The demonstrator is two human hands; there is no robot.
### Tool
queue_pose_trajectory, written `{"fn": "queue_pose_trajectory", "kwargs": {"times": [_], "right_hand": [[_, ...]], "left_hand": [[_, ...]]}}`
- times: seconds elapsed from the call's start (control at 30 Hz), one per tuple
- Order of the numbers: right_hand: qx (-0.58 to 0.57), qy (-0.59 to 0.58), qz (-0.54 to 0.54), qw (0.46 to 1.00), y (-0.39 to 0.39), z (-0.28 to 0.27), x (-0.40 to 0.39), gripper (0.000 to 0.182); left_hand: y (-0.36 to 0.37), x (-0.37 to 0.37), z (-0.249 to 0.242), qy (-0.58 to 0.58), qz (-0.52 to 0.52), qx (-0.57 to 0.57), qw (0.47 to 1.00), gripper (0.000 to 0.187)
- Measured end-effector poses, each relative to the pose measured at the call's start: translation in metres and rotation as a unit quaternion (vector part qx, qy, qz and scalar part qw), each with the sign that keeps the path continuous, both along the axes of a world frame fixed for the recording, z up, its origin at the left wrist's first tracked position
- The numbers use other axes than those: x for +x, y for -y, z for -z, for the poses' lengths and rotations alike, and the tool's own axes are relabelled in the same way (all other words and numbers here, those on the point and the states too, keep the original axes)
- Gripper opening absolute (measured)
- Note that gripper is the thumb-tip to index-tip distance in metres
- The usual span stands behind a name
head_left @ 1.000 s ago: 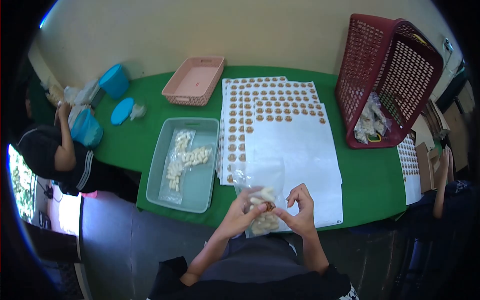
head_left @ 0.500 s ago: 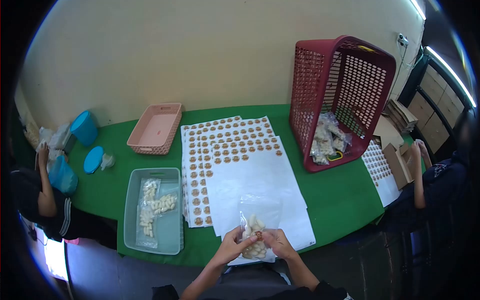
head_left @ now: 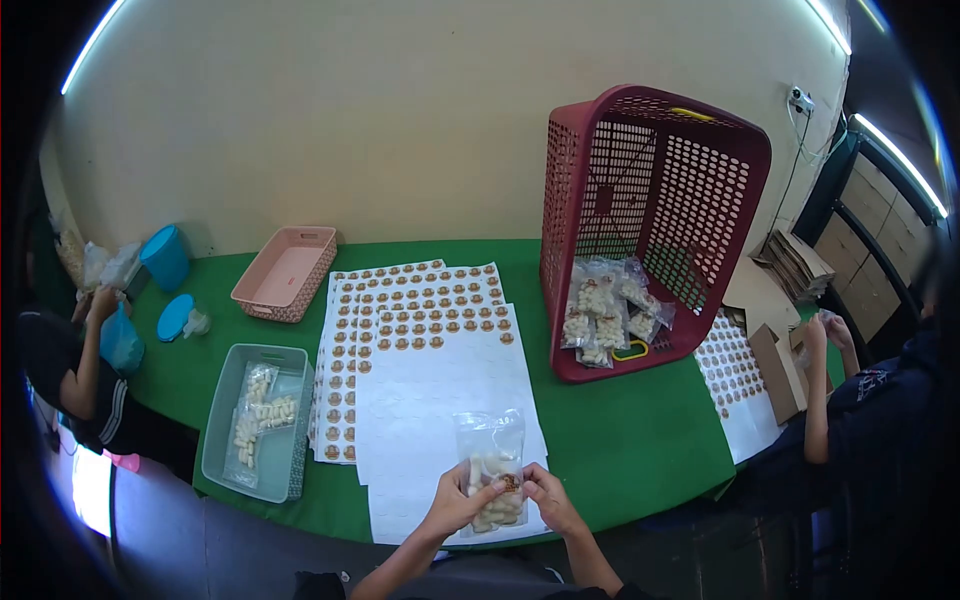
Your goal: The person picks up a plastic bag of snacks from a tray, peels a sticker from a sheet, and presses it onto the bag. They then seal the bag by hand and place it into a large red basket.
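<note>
My left hand point(head_left: 457, 505) is closed round the left side of a clear plastic bag point(head_left: 490, 440) of whitish, oblong pieces, its thumb lying across the front. A round brown sticker point(head_left: 511, 483) sits on the bag beside that thumb. My right hand point(head_left: 553, 503) pinches the bag's right edge, close to the sticker. Under the bag lie white sticker sheets point(head_left: 450, 400); the top one carries round brown stickers only along its upper rows. Left of them, a grey-green tray point(head_left: 303, 440) holds a few filled bags point(head_left: 262, 412).
A maroon basket point(head_left: 562, 200) on its side holds several filled bags point(head_left: 605, 310). A pink basket point(head_left: 322, 262), blue tub point(head_left: 165, 258) and blue lid point(head_left: 175, 317) stand at left. Two people work at the sides; cardboard point(head_left: 775, 370) and another sticker sheet point(head_left: 745, 420) lie at right.
My right hand has moved from the sticker to the bag's right edge, leaving the sticker more exposed. The view has shifted, so the table's things appear further left and lower.
</note>
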State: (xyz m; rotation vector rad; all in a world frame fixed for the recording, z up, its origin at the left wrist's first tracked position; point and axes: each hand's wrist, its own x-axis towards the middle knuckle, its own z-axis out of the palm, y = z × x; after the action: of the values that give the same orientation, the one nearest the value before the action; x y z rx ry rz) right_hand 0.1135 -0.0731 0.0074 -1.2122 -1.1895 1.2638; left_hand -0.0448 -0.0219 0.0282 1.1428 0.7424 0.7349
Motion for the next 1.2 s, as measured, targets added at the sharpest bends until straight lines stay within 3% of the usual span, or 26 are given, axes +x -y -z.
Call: {"fn": "queue_pose_trajectory", "kwargs": {"times": [0.07,0.2,0.3,0.37,0.5,0.67,0.7,0.73,0.83,0.9,1.07,1.13,1.2], "right_hand": [[-0.016,-0.066,0.012,0.998,0.005,-0.002,0.02,0.036],[-0.041,-0.091,0.015,0.995,0.014,0.01,0.058,0.038],[-0.03,-0.119,0.036,0.992,0.012,-0.001,0.075,0.036],[-0.025,-0.131,0.049,0.99,0.014,-0.006,0.084,0.035],[-0.049,-0.123,-0.018,0.991,0.011,-0.014,0.095,0.028],[-0.062,-0.102,-0.056,0.991,0.001,-0.006,0.081,0.02],[-0.059,-0.128,-0.062,0.988,-0.002,-0.004,0.077,0.019],[-0.056,-0.152,-0.067,0.985,-0.005,-0.003,0.073,0.018],[-0.054,-0.124,-0.088,0.987,-0.018,0.01,0.074,0.019],[-0.068,-0.088,-0.108,0.988,-0.029,0.009,0.075,0.02],[-0.057,-0.171,-0.093,0.979,-0.052,-0.001,0.072,0.027],[-0.051,-0.162,-0.1,0.98,-0.057,-0.007,0.071,0.03],[-0.047,-0.153,-0.108,0.981,-0.058,-0.006,0.072,0.033]], "left_hand": [[0.004,0.027,0.004,-0.037,0.009,0.006,0.999,0.026],[0.011,0.061,0.008,-0.017,0.052,-0.009,0.998,0.03],[0.015,0.083,0.011,-0.053,0.057,0.019,0.997,0.043],[0.024,0.094,0.03,0.0,-0.026,0.107,0.994,0.057],[0.027,0.098,0.037,-0.016,-0.046,0.151,0.987,0.066],[0.012,0.088,0.004,0.062,-0.081,0.045,0.994,0.057],[0.007,0.087,0.0,0.049,-0.123,0.035,0.991,0.042],[0.003,0.086,-0.001,0.046,-0.126,0.036,0.99,0.042],[-0.011,0.083,-0.006,0.012,-0.114,0.021,0.993,0.019],[-0.019,0.082,-0.004,0.016,-0.133,0.012,0.991,0.02],[-0.038,0.089,-0.005,0.039,-0.186,-0.036,0.981,0.024],[-0.042,0.094,-0.01,0.097,-0.246,-0.01,0.964,0.023],[-0.049,0.091,-0.005,0.062,-0.229,0.019,0.971,0.02]]}}
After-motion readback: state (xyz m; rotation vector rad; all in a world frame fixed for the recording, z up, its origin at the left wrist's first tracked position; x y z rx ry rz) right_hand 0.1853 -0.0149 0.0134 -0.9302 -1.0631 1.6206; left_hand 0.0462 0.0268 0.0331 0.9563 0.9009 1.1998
